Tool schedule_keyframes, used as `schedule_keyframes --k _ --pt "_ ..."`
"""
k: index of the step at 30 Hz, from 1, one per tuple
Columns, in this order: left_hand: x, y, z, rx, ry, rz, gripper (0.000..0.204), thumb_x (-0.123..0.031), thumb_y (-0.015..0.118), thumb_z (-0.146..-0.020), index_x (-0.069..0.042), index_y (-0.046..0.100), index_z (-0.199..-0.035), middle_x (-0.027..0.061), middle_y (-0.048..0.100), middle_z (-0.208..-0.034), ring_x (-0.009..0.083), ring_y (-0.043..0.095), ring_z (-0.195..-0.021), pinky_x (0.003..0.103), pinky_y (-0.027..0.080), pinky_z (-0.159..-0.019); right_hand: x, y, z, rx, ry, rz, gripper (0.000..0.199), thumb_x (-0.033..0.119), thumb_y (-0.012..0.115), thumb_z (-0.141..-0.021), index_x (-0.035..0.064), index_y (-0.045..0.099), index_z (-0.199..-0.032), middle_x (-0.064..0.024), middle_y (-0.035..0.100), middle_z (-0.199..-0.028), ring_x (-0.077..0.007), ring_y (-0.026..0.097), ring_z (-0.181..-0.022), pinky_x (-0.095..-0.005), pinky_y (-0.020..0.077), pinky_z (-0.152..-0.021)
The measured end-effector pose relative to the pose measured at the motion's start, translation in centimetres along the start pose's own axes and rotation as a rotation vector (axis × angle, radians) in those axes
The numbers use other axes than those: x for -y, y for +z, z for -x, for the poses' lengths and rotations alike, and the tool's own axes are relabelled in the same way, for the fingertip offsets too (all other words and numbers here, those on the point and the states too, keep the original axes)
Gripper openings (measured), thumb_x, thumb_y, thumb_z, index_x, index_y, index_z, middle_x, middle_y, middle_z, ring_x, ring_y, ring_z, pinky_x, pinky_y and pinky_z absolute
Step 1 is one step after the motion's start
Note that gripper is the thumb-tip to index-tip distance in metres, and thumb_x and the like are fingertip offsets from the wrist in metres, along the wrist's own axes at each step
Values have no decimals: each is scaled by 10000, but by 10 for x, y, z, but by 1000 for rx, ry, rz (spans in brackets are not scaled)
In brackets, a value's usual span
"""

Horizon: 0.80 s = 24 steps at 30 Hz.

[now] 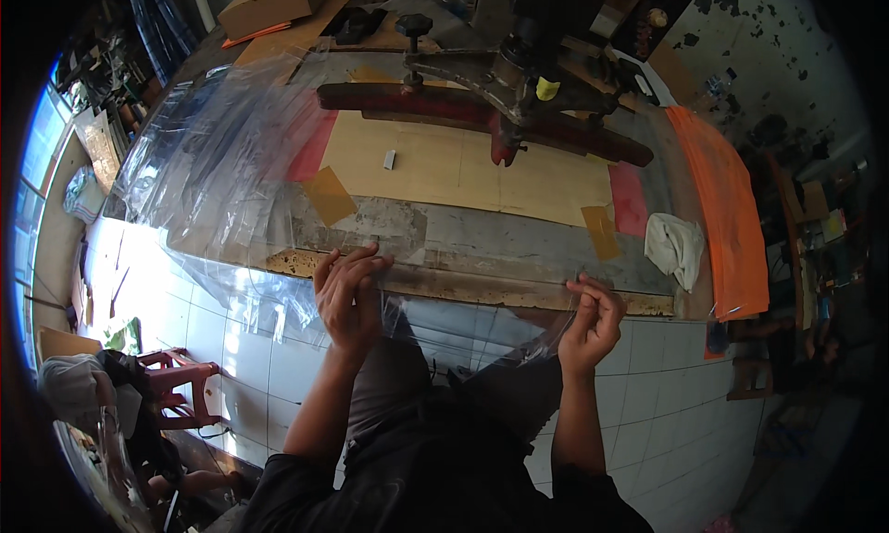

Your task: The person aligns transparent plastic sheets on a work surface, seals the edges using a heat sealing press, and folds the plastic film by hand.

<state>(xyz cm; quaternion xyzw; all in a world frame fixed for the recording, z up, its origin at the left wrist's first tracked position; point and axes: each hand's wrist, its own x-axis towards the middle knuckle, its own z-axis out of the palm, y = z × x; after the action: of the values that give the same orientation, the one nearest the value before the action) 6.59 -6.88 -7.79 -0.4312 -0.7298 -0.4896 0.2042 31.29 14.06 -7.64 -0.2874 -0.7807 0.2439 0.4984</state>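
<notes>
both forearms rise from the lower edge toward the near rim of a worn workbench [519, 246]. left hand [347, 297], fingers curled and bunched, pinches the near edge of a clear plastic sheet [231, 172] that billows up and away to the left over the bench. right hand [590, 322] is closed in a pinch on the same sheet's edge, just at the bench's front lip. further back, a pale wooden board [444, 167] lies on the bench with a dark red squeegee arm [482, 116] of a metal press across it. to the right, a crumpled white rag [676, 246] sits beside an orange cloth [727, 218] draped over the bench end.
</notes>
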Motion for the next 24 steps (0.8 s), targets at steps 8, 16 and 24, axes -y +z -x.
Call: schedule_keyframes --k 8,16,24 --pt "25 22 10 -213 252 -234 106 -122 470 -1087 -129 575 -1075 63 803 -1040 265 753 -1066 404 431 -1006 -16 7 -5 -101 -385 326 60 126 590 -1026 103 624 -1070 -62 776 -1066 -226 711 -653 -325 515 -658" --pt "-1 -6 -16 -175 182 -102 141 -93 481 -1070 -71 620 -1075 64 766 -856 241 752 -822 356 503 -781 -4 -15 -28 -55 -270 -4 73 64 578 -1039 36 626 -1086 -67 715 -908 -167 711 -757 -297 521 -647" --pt "-42 -18 -69 70 -432 332 251 -173 535 -1089 -32 736 -1145 -29 510 -595 40 541 -513 246 433 -502 32 -32 -91 123 170 -232 157 138 670 -1034 -10 679 -1083 -17 673 -881 -74 621 -793 -220 482 -730"
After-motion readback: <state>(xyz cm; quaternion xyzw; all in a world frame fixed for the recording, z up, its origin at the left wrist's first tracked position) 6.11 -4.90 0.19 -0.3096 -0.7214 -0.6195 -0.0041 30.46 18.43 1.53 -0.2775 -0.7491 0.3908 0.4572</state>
